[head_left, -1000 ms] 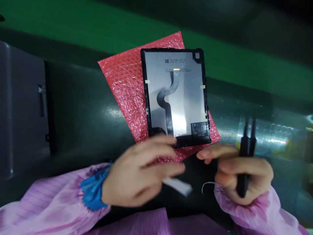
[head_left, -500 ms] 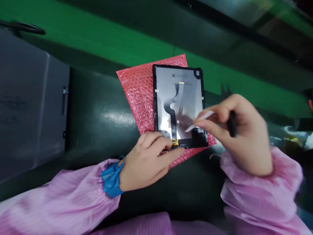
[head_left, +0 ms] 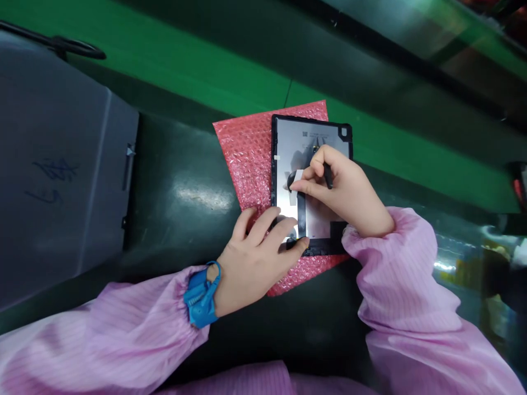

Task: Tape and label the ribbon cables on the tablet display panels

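A black-framed display panel (head_left: pixel 329 137) lies back side up on a pink bubble-wrap sheet (head_left: pixel 247 153), with a dark flex cable (head_left: pixel 302 211) running down its silver back. My left hand (head_left: pixel 255 255) rests with fingers spread flat on the panel's lower left corner and the wrap. My right hand (head_left: pixel 343 189) is over the panel's middle, pinching a small white strip (head_left: pixel 297 178) against the flex cable between thumb and forefinger, with black tweezers (head_left: pixel 327 174) tucked in the same hand.
A grey plastic bin (head_left: pixel 61 164) stands at the left. The dark green belt (head_left: pixel 173 192) carries the wrap, with a bright green rail (head_left: pixel 185 71) behind it. Shiny items sit at the far right edge (head_left: pixel 502 247).
My right hand carried the white strip from near my body up over the panel and down onto the flex cable. My left hand moved onto the panel's lower corner and flattened.
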`<action>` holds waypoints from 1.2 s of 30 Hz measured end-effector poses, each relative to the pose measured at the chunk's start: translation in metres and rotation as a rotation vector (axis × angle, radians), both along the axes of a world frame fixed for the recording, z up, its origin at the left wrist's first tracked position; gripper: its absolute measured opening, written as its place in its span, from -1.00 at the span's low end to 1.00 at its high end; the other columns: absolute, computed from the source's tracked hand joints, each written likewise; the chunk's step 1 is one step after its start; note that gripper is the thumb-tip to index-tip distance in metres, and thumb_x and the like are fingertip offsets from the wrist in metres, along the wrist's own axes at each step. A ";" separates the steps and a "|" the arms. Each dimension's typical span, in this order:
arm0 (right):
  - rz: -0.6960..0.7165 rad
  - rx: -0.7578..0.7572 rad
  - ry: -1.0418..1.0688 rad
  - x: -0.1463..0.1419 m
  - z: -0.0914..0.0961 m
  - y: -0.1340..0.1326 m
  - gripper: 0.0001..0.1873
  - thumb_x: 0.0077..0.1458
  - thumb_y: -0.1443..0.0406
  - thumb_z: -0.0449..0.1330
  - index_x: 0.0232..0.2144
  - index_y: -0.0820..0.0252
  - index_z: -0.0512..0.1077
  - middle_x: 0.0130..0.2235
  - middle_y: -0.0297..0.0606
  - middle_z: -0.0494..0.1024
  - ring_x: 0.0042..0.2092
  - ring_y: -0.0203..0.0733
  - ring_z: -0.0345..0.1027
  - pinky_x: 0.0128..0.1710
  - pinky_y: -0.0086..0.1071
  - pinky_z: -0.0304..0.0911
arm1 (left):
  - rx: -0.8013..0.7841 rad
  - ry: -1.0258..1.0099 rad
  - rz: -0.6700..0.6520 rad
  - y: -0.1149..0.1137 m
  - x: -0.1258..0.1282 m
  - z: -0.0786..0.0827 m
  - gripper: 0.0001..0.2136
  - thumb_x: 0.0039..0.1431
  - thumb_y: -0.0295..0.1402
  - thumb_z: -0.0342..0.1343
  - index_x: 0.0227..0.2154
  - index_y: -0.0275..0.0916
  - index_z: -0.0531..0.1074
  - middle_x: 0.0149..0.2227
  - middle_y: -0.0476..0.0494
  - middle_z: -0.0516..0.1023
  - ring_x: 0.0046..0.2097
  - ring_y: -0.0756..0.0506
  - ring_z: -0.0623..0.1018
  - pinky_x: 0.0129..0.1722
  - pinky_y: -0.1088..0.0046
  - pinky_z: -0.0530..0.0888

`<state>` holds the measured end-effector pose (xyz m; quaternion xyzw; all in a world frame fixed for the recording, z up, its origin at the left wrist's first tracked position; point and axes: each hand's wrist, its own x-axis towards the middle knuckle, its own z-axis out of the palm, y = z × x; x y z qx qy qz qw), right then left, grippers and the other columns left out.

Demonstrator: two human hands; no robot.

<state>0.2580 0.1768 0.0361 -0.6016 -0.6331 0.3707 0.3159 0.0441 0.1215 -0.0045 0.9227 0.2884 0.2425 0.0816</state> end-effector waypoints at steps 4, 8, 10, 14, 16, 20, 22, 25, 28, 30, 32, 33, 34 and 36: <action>-0.013 -0.004 0.014 -0.001 -0.003 0.000 -0.44 0.11 0.04 0.45 -0.43 0.05 0.11 -0.43 -0.43 0.50 -0.34 -0.19 0.49 -0.26 -0.28 0.26 | -0.090 0.012 -0.038 0.008 0.000 0.001 -0.72 0.32 -0.29 0.27 0.07 0.05 0.59 0.29 -0.24 0.44 0.33 -0.46 0.37 0.28 -0.36 0.32; -0.020 0.010 0.022 -0.001 -0.006 -0.001 -0.44 0.11 0.06 0.45 -0.42 0.04 0.10 -0.44 -0.43 0.51 -0.39 -0.25 0.41 -0.31 -0.30 0.27 | -0.127 0.022 -0.062 0.012 0.000 0.003 -0.70 0.30 -0.28 0.31 0.08 0.04 0.60 0.31 -0.26 0.42 0.37 -0.50 0.34 0.30 -0.47 0.25; -0.024 0.012 0.037 -0.001 -0.007 -0.001 -0.43 0.10 0.06 0.47 -0.42 0.04 0.10 -0.43 -0.43 0.51 -0.42 -0.28 0.36 -0.35 -0.33 0.26 | -0.127 0.026 -0.066 0.012 0.000 0.003 -0.69 0.30 -0.27 0.31 0.08 0.05 0.59 0.31 -0.25 0.42 0.37 -0.49 0.34 0.30 -0.49 0.25; -0.042 0.038 0.079 -0.002 -0.011 -0.002 -0.44 0.07 0.06 0.47 -0.40 0.03 0.11 -0.38 -0.41 0.50 -0.43 -0.30 0.33 -0.41 -0.35 0.26 | -0.125 0.034 -0.066 0.012 0.001 0.003 -0.70 0.32 -0.28 0.30 0.09 0.05 0.59 0.30 -0.27 0.42 0.38 -0.50 0.34 0.29 -0.48 0.28; -0.077 0.079 0.072 -0.003 -0.014 0.000 -0.47 0.05 0.07 0.48 -0.37 0.02 0.16 -0.36 -0.41 0.49 -0.43 -0.28 0.34 -0.42 -0.34 0.29 | -0.127 0.041 -0.066 0.011 0.001 0.004 -0.71 0.33 -0.29 0.29 0.09 0.04 0.59 0.30 -0.28 0.42 0.37 -0.51 0.34 0.28 -0.49 0.29; -0.180 0.166 0.010 -0.005 -0.027 0.010 -0.53 0.07 0.08 0.48 -0.26 0.00 0.24 -0.38 -0.43 0.43 -0.47 -0.27 0.33 -0.44 -0.31 0.30 | -0.130 0.045 -0.072 0.012 0.000 0.004 -0.73 0.35 -0.31 0.25 0.08 0.02 0.59 0.31 -0.32 0.41 0.38 -0.54 0.34 0.27 -0.50 0.29; -0.234 0.213 -0.030 -0.006 -0.033 0.018 -0.57 0.12 0.08 0.45 -0.23 -0.01 0.26 -0.38 -0.43 0.41 -0.47 -0.25 0.34 -0.44 -0.31 0.30 | -0.146 0.042 -0.081 0.012 0.000 0.003 -0.72 0.36 -0.33 0.23 0.09 0.02 0.59 0.33 -0.33 0.39 0.40 -0.54 0.32 0.28 -0.50 0.28; -0.339 0.306 -0.076 -0.002 -0.033 0.023 -0.65 0.23 0.09 0.37 -0.24 -0.01 0.24 -0.39 -0.43 0.40 -0.44 -0.24 0.39 -0.40 -0.31 0.31 | -0.162 0.061 -0.093 0.012 -0.002 0.002 -0.70 0.35 -0.33 0.23 0.11 0.01 0.57 0.40 -0.32 0.32 0.44 -0.55 0.23 0.30 -0.49 0.24; -0.458 0.409 -0.093 0.015 -0.019 0.012 -0.65 0.26 0.13 0.33 -0.30 0.00 0.19 -0.38 -0.43 0.44 -0.40 -0.24 0.43 -0.32 -0.30 0.34 | -0.107 0.104 -0.154 0.013 -0.006 0.002 -0.55 0.31 -0.23 0.29 0.24 0.00 0.46 0.46 -0.32 0.22 0.49 -0.55 0.12 0.34 -0.42 0.21; -0.504 0.460 -0.076 0.032 -0.006 -0.009 -0.62 0.27 0.12 0.32 -0.33 0.01 0.15 -0.36 -0.40 0.48 -0.34 -0.22 0.48 -0.25 -0.29 0.36 | -0.055 0.148 -0.271 0.014 -0.009 0.002 -0.44 0.32 -0.13 0.27 0.34 0.01 0.34 0.49 -0.29 0.18 0.50 -0.49 0.12 0.39 -0.32 0.18; -0.540 0.480 -0.069 0.052 0.004 -0.041 -0.61 0.29 0.09 0.30 -0.35 0.01 0.15 -0.35 -0.39 0.52 -0.30 -0.20 0.51 -0.21 -0.28 0.37 | -0.033 0.214 -0.352 0.016 -0.009 0.002 -0.42 0.37 -0.07 0.19 0.39 0.01 0.27 0.50 -0.25 0.16 0.50 -0.44 0.15 0.41 -0.25 0.15; -0.569 0.476 -0.097 0.062 0.006 -0.060 -0.61 0.29 0.07 0.30 -0.35 0.01 0.16 -0.35 -0.38 0.54 -0.30 -0.20 0.52 -0.21 -0.28 0.37 | -0.032 0.246 -0.347 0.017 -0.007 0.002 -0.43 0.41 -0.08 0.15 0.40 0.00 0.25 0.50 -0.24 0.16 0.50 -0.43 0.17 0.42 -0.23 0.14; -0.616 0.465 -0.155 0.072 0.006 -0.080 -0.61 0.29 0.05 0.30 -0.35 0.02 0.17 -0.34 -0.36 0.57 -0.31 -0.20 0.53 -0.22 -0.29 0.36 | -0.034 0.272 -0.313 0.019 -0.004 0.001 -0.45 0.43 -0.11 0.11 0.41 -0.03 0.24 0.50 -0.24 0.15 0.49 -0.44 0.18 0.42 -0.23 0.15; -0.738 0.436 -0.295 0.092 0.000 -0.119 -0.60 0.27 0.02 0.30 -0.36 0.04 0.20 -0.31 -0.31 0.62 -0.31 -0.18 0.55 -0.24 -0.29 0.33 | -0.035 0.304 -0.222 0.025 0.009 0.001 -0.48 0.48 -0.20 0.05 0.43 -0.07 0.22 0.50 -0.23 0.15 0.49 -0.45 0.18 0.41 -0.22 0.17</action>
